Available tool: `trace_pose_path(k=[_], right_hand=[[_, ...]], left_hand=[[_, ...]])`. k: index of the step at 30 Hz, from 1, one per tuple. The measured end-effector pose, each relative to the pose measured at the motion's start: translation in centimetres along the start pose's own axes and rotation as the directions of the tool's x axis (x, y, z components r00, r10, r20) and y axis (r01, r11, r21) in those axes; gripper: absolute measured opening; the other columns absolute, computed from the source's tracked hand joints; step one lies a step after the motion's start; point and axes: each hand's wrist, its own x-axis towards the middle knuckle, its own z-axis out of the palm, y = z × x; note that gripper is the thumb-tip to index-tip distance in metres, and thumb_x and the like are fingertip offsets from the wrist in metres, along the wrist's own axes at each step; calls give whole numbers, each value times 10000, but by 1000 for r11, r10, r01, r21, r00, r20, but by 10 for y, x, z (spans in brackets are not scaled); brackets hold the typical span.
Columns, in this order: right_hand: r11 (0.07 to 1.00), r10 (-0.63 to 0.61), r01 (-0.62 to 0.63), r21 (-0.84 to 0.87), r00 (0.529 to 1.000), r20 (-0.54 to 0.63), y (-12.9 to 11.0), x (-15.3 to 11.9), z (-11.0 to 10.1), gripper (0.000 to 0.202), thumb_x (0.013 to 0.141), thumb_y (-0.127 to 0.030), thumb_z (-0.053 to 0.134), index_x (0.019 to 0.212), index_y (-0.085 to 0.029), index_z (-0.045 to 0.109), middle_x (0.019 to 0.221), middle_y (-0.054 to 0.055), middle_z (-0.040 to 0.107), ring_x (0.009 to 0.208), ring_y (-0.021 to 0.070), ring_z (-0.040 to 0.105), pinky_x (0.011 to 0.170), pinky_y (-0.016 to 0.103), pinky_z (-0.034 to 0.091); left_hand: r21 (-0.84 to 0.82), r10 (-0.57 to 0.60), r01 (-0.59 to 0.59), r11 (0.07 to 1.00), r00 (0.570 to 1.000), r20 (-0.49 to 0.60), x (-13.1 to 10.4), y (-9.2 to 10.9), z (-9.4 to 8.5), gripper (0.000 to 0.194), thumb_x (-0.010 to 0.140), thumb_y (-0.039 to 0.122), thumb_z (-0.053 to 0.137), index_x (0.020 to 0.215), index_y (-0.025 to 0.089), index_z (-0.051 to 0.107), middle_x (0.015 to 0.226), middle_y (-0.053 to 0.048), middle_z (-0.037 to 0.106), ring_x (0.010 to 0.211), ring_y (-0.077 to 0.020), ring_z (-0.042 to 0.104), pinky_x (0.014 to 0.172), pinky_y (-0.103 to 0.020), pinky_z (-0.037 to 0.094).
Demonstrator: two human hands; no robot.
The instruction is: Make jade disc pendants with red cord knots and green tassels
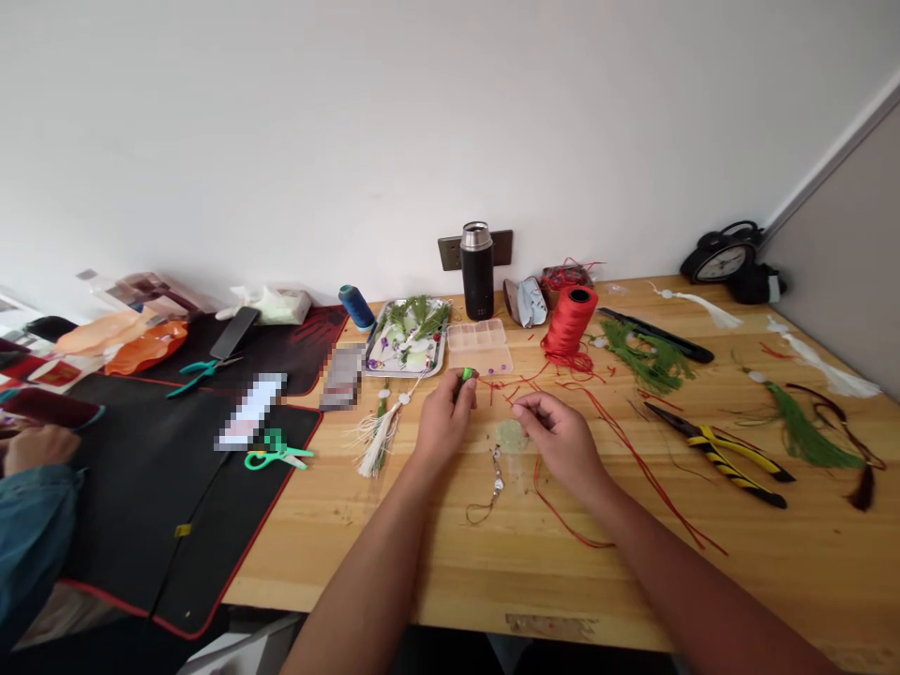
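My left hand (447, 412) is closed around a small green lighter (467, 374), whose dark end points right; most of it is hidden in the fingers. Just to the right, my right hand (552, 427) pinches a thin red cord (512, 401) between thumb and fingertips. Below those fingers is a pale green carved pendant (511, 435); I cannot tell whether it hangs or lies on the wood. A beaded strap with a cord loop (498, 485) rests between my forearms. Another red cord (562, 530) curves under my right wrist.
Behind my hands stand a clear compartment box (478, 342), a tray of tassels (380, 328), a black flask (478, 277) and a red thread spool (571, 323). Pliers (731, 455) lie right, green scissors (277, 455) left. A co-worker's hand (42, 450) is far left.
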Motion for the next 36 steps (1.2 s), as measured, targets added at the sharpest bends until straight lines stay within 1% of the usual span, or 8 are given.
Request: trace_pose_path(k=[4, 9, 14, 19, 23, 26, 29, 36], right_hand=[[999, 27, -28, 31, 999, 33, -19, 0, 4, 359, 944, -552, 687, 925, -194, 714, 726, 26, 645, 648, 185, 574, 613, 313, 460], [999, -5, 0, 44, 994, 112, -40, 15, 6, 345, 932, -542, 711, 928, -198, 716, 729, 16, 642, 637, 172, 561, 596, 299, 455], [999, 1, -4, 52, 998, 62, -23, 26, 14, 342, 943, -537, 695, 927, -195, 716, 714, 14, 640, 635, 176, 568, 590, 297, 449], [995, -12, 21, -93, 995, 97, -2, 20, 5, 296, 967, -487, 671, 931, -202, 740, 759, 33, 693, 651, 184, 589, 613, 308, 459], [994, 31, -27, -110, 999, 36, -4, 21, -5, 302, 983, -497, 665, 928, -208, 734, 689, 9, 649, 600, 175, 582, 561, 289, 454], [989, 59, -53, -140, 998, 37, -8, 22, -5, 306, 976, -497, 672, 887, -211, 737, 653, 4, 634, 558, 167, 580, 519, 271, 459], [978, 64, -54, -201, 997, 44, -9, 20, -3, 282, 965, -485, 687, 906, -222, 768, 669, 15, 681, 562, 176, 628, 518, 261, 506], [939, 49, -61, -338, 998, -45, -6, 23, -8, 229, 883, -491, 738, 850, -273, 800, 790, 40, 817, 605, 215, 756, 515, 233, 604]], left_hand=[[99, 3, 2, 995, 999, -50, 2, -4, 1, 301, 1073, 434, 508, 1181, 208, 674, 784, -3, 671, 722, -194, 622, 713, -299, 447], [72, 6, -1, 997, 998, -61, 3, -5, 4, 308, 1070, 439, 516, 1177, 199, 675, 903, -34, 738, 824, -209, 668, 767, -298, 468], [44, 33, -30, 999, 997, -64, 1, -4, 6, 293, 1067, 421, 527, 1158, 187, 678, 971, -50, 762, 873, -209, 680, 808, -302, 486], [50, 20, -16, 999, 997, -73, 0, -3, 6, 292, 1078, 423, 527, 1173, 191, 677, 989, -51, 777, 887, -207, 699, 816, -299, 501], [65, 26, -24, 998, 999, -28, -3, 1, 9, 255, 1086, 397, 534, 1174, 201, 673, 1016, -53, 782, 902, -200, 716, 822, -287, 509], [76, 30, -31, 997, 999, 18, -6, 6, 11, 211, 1084, 354, 542, 1175, 212, 669, 1015, -51, 788, 891, -195, 729, 817, -283, 517], [77, -7, 6, 997, 1000, 22, -8, 13, 9, 179, 1080, 326, 550, 1156, 218, 672, 994, -47, 791, 872, -195, 737, 787, -282, 526], [-22, -89, 90, 996, 995, 35, -10, 27, 1, 188, 1073, 292, 551, 1191, 227, 681, 1006, -55, 804, 880, -210, 758, 794, -315, 583]])
